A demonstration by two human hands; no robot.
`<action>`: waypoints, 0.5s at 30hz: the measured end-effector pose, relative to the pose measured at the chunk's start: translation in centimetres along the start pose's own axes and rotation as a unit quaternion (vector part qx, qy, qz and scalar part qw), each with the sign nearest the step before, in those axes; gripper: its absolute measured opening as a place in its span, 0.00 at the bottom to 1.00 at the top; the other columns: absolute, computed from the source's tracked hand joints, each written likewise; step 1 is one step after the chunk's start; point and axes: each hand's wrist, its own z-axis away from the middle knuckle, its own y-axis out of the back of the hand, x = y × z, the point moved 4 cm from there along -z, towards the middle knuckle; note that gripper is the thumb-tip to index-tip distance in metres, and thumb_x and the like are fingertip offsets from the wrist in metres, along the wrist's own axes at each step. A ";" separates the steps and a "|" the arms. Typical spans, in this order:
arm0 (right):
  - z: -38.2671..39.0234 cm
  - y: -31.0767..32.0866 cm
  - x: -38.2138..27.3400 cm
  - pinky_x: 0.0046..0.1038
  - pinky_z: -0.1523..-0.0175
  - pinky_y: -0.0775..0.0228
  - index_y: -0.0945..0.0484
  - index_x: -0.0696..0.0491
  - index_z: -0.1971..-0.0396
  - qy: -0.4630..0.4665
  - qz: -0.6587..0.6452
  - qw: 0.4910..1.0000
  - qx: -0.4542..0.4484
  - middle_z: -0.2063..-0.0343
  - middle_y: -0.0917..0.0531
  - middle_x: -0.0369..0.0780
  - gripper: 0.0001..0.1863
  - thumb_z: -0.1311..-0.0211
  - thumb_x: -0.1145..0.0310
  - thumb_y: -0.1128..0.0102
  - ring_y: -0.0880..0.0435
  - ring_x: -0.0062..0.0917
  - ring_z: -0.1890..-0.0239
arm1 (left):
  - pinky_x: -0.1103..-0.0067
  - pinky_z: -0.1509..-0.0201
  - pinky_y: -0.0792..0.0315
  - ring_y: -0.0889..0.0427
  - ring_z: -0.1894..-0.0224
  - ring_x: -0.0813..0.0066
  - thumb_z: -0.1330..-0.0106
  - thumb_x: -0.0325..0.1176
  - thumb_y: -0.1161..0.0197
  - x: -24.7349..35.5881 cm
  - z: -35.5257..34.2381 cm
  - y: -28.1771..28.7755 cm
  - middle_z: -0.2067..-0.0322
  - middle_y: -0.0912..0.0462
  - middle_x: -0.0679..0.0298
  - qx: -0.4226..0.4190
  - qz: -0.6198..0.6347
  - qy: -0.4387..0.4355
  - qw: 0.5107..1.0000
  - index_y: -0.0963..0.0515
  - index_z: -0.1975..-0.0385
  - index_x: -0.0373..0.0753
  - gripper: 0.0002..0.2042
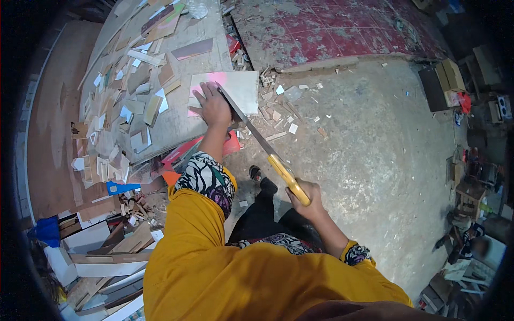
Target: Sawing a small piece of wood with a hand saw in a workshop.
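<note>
A pale rectangular board (243, 88) with pink patches lies at the right edge of the worktable (176, 107), its right part jutting past the edge. My left hand (214, 105) lies on this board, fingers spread, pressing on its left part. In my right hand (308, 199) is a handsaw (262, 140) with a yellow handle, my fingers wrapped round the grip. The blade slants up and left from the handle, and its tip reaches the board beside my left fingers. Whether the teeth sit in a cut I cannot tell.
Many wood and board offcuts (152, 104) litter the table's left side. Scraps (293, 128) lie on the concrete floor. A raised red-tiled platform (342, 32) stands ahead. Stacked boards (96, 262) fill the lower left. Cardboard boxes (450, 75) stand at the far right.
</note>
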 end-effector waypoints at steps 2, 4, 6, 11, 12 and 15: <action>1.2 0.1 0.4 0.32 0.76 0.34 0.29 0.54 0.83 0.048 0.043 0.998 0.002 0.85 0.27 0.45 0.07 0.53 0.73 0.40 0.26 0.41 0.81 | 0.39 0.41 0.61 0.57 0.33 0.52 0.34 0.35 0.63 -0.2 0.3 -0.3 0.34 0.52 0.60 -0.007 -0.002 -0.001 1.000 0.46 0.38 0.39 0.23; 1.9 -0.4 0.7 0.33 0.76 0.33 0.29 0.54 0.83 0.064 0.088 0.994 0.003 0.85 0.26 0.46 0.07 0.53 0.72 0.40 0.25 0.41 0.81 | 0.39 0.41 0.61 0.57 0.32 0.52 0.33 0.35 0.63 -0.3 0.4 -0.3 0.34 0.53 0.61 0.014 -0.005 -0.022 1.000 0.46 0.38 0.40 0.23; 1.8 -0.8 0.6 0.33 0.75 0.33 0.28 0.54 0.83 0.036 0.078 0.996 0.006 0.85 0.26 0.46 0.07 0.54 0.71 0.39 0.25 0.42 0.81 | 0.39 0.40 0.61 0.57 0.32 0.52 0.33 0.34 0.63 -0.2 0.8 -0.4 0.34 0.53 0.61 -0.003 -0.006 -0.018 1.000 0.46 0.38 0.39 0.23; -3.8 -3.5 -0.1 0.34 0.74 0.31 0.26 0.54 0.79 0.035 0.029 0.999 0.017 0.83 0.25 0.46 0.06 0.54 0.71 0.38 0.23 0.41 0.80 | 0.39 0.40 0.61 0.58 0.32 0.54 0.34 0.34 0.63 -0.1 0.2 -0.6 0.34 0.54 0.62 -0.002 -0.039 -0.035 0.999 0.47 0.37 0.40 0.23; -3.9 -3.5 -0.1 0.34 0.74 0.31 0.26 0.54 0.78 0.040 0.033 0.998 0.025 0.82 0.25 0.46 0.05 0.53 0.70 0.39 0.23 0.41 0.79 | 0.39 0.40 0.62 0.59 0.32 0.54 0.34 0.34 0.63 0.2 0.2 -0.9 0.34 0.54 0.63 -0.011 -0.031 -0.033 0.999 0.47 0.37 0.40 0.24; -1.6 -2.7 -0.5 0.35 0.73 0.31 0.25 0.54 0.77 0.017 0.028 0.999 0.021 0.81 0.25 0.47 0.05 0.52 0.70 0.40 0.23 0.42 0.78 | 0.39 0.40 0.62 0.59 0.32 0.54 0.34 0.33 0.62 0.1 0.5 -0.2 0.33 0.55 0.63 -0.036 -0.016 -0.014 0.999 0.47 0.37 0.41 0.24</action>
